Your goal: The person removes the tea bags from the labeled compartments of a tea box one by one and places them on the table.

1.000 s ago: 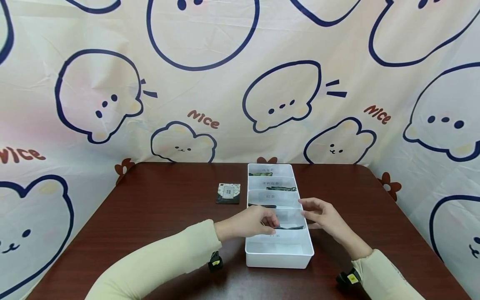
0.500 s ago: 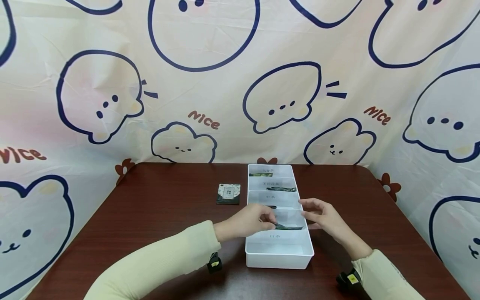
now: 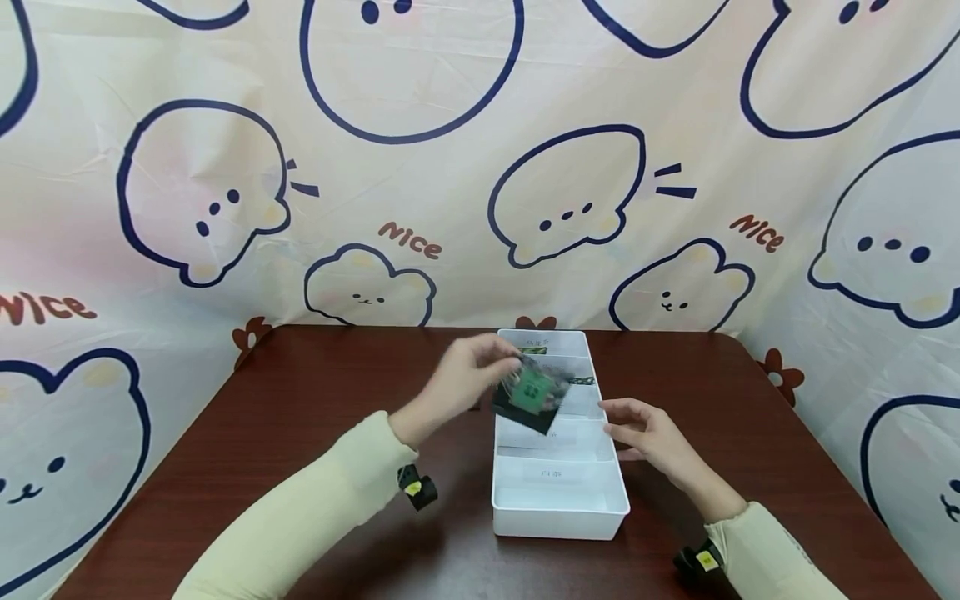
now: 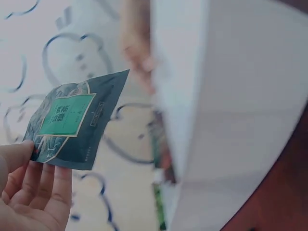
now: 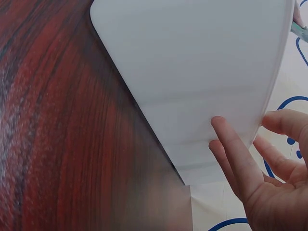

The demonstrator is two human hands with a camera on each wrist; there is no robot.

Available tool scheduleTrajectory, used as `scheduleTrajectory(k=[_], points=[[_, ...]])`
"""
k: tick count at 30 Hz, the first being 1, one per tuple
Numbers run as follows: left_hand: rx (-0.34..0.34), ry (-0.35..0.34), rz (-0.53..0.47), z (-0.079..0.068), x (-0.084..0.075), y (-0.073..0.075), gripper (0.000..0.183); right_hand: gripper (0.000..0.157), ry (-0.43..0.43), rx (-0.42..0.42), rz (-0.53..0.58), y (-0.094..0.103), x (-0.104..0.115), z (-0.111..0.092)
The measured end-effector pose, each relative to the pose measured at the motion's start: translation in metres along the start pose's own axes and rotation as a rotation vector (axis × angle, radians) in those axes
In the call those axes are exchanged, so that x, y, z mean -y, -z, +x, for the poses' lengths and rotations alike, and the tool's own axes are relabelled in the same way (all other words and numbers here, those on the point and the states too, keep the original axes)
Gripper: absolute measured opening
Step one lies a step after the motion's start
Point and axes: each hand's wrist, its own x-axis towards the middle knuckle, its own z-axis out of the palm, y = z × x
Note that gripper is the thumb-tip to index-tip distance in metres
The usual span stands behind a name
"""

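Observation:
My left hand point(image 3: 467, 379) pinches a dark green tea bag sachet point(image 3: 534, 393) by one corner, above the middle of a white divided box point(image 3: 561, 523). In the left wrist view the sachet point(image 4: 72, 120) shows a bright green label with printed characters, and the thumb and fingers hold its lower corner. My right hand point(image 3: 651, 435) rests against the right side of the box. In the right wrist view its extended fingers point(image 5: 236, 159) touch the outer wall, with another fingertip at the rim.
The box has several compartments with printed labels. Thin sachets stand in the far ones, one green point(image 3: 534, 351) and one patterned point(image 3: 582, 380); the held sachet covers part of the third. A dark brown wooden table point(image 3: 337, 375) lies below, with a cartoon-print cloth point(image 3: 450, 183) behind.
My left hand has pulled the sachet up out of the fourth compartment and moved it away from me. It now covers the sachet on the table. The right hand has stayed in place.

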Motion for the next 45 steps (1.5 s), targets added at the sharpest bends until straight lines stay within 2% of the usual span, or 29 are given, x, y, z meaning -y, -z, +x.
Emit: scheduleTrajectory(k=[3,7,12,18,25,31,38,45], points=[[-0.079,0.031,-0.069,0.006,0.002,0.022,0.015,0.050,0.001,-0.006,-0.004,0.000,0.000,0.000],[-0.161,0.114,-0.114,0.011,0.013,0.052,0.022,0.050,0.001,-0.011,-0.003,0.000,0.000,-0.001],[-0.245,0.213,-0.088,0.012,0.039,0.083,0.032,0.050,0.002,-0.010,0.002,0.000,0.000,-0.001],[-0.306,0.342,-0.048,0.009,0.075,0.105,0.036,0.050,0.001,-0.016,-0.005,0.000,0.000,-0.001],[-0.348,0.459,-0.006,0.004,0.115,0.115,0.034,0.049,-0.001,-0.015,0.000,0.000,-0.001,-0.001],[-0.329,0.552,0.038,-0.001,0.139,0.119,0.031,0.049,0.000,-0.012,-0.003,-0.001,-0.001,-0.001],[-0.297,0.603,0.044,-0.003,0.158,0.121,0.031,0.049,0.001,-0.009,0.005,-0.001,-0.001,0.000],[-0.296,0.632,0.045,-0.002,0.168,0.119,0.029,0.049,-0.001,-0.008,-0.004,0.000,-0.001,0.001]])
